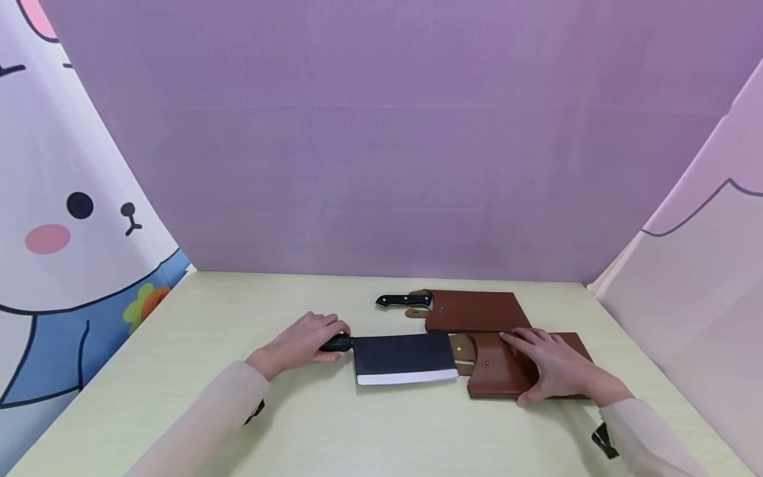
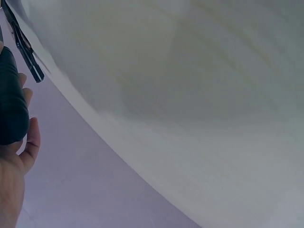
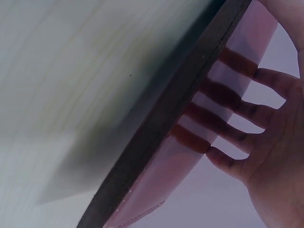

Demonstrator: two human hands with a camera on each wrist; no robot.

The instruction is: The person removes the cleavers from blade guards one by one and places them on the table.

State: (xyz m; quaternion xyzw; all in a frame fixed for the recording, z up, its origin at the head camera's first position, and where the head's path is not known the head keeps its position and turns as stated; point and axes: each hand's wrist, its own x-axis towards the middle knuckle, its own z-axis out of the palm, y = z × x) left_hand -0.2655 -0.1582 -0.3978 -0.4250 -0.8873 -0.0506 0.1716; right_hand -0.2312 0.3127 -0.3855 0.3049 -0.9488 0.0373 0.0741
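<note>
My left hand (image 1: pixel 306 341) grips the black handle (image 2: pixel 12 102) of a cleaver (image 1: pixel 405 354). The blade lies flat over the table, its bright edge towards me. Its far end meets the tan inner flap (image 1: pixel 461 351) at the mouth of a brown leather sheath (image 1: pixel 497 371). On that sheath rests my right hand (image 1: pixel 557 364), fingers spread. Close up in the right wrist view, its fingertips (image 3: pixel 213 156) press on the glossy leather face. The thumb lies by the sheath's near edge.
Behind the cleaver lies a second brown sheath (image 1: pixel 477 311) with a black-handled knife (image 1: pixel 405 301) in it. A pale wooden table (image 1: pixel 369 430) carries everything. A purple backdrop (image 1: pixel 381 146) stands behind, with printed cloth panels (image 1: pixel 65 146) at the sides.
</note>
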